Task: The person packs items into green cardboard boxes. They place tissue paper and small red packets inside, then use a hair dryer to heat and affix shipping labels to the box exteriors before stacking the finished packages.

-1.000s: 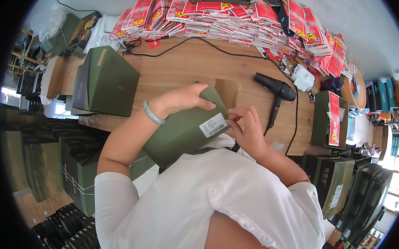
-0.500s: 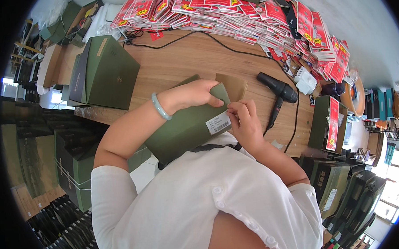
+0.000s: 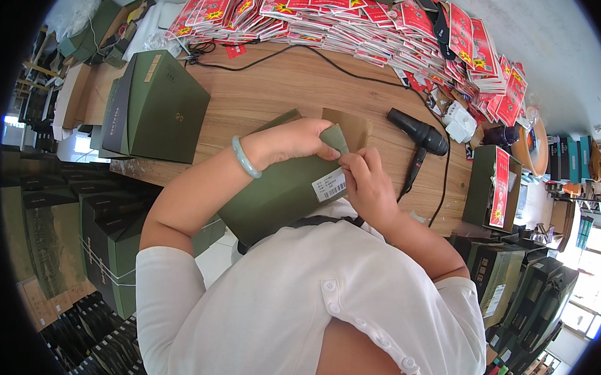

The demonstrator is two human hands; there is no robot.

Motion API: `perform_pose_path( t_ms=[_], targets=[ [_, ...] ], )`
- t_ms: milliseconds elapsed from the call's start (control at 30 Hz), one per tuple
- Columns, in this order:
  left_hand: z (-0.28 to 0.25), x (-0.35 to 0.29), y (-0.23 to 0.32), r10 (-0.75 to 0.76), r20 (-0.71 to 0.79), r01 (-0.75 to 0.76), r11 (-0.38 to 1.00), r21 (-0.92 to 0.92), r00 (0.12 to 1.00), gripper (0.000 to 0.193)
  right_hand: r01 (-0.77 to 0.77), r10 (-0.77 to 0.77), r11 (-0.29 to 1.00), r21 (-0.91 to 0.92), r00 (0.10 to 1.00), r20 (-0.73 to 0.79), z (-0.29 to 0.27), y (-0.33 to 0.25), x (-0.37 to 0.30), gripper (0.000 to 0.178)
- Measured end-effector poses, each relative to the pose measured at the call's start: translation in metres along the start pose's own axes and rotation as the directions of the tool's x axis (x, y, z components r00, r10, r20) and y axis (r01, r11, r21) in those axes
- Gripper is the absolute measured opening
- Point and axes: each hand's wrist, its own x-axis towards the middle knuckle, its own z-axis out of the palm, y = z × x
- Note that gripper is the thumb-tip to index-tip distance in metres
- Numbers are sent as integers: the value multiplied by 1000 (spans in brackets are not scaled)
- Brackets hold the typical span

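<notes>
The left hand (image 3: pixel 292 139) lies over the far end of a dark green box (image 3: pixel 280 188), fingers curled down on its upper corner, a pale green bangle (image 3: pixel 244 158) on the wrist. The right hand (image 3: pixel 367 184) meets it from the other side, fingertips pinched at the box edge just above a white barcode label (image 3: pixel 330 185); whether they grip a flap or only press it is hard to tell from here. The box is held tilted against the person's chest, at the near edge of the wooden table (image 3: pixel 276 88). A brown cardboard flap (image 3: pixel 351 126) shows just behind the hands. To the right lies a black hair dryer (image 3: pixel 415 134) with its cord. To the left stands a larger green box (image 3: pixel 156 110), and stacks of red packets (image 3: pixel 346 14) line the far edge.
</notes>
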Motion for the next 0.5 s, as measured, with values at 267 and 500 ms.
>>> perform_pose_path(
  t_ms=[267, 500],
  targets=[
    [-3, 6, -4, 5, 35, -5, 1000, 3, 999, 21, 109, -112, 992, 66, 992, 51, -5, 9, 8, 24],
    [-4, -1, 6, -100, -6, 100, 994, 43, 995, 25, -122, 142, 965, 230, 988, -69, -4, 10, -5, 23]
  ],
)
